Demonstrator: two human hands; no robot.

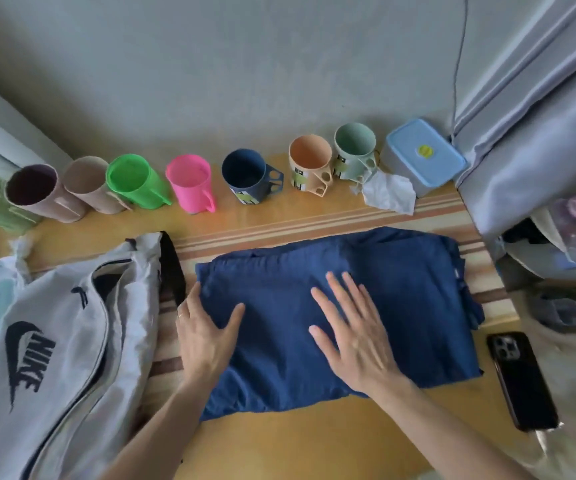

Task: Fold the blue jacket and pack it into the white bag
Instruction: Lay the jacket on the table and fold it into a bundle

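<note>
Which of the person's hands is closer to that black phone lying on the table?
The right. The right hand lies flat on the blue jacket, with the phone off to its right, past the jacket's edge. The left hand rests at the jacket's far left edge, beside the white bag.

A yellow, stripe-banded surface (279,441) carries a folded blue jacket (400,306) under the left hand (207,337) and right hand (355,337). A white bag (72,341) lies beside the left hand, a black phone (521,379) beyond the right, and mugs (189,181) line the far edge.
</note>
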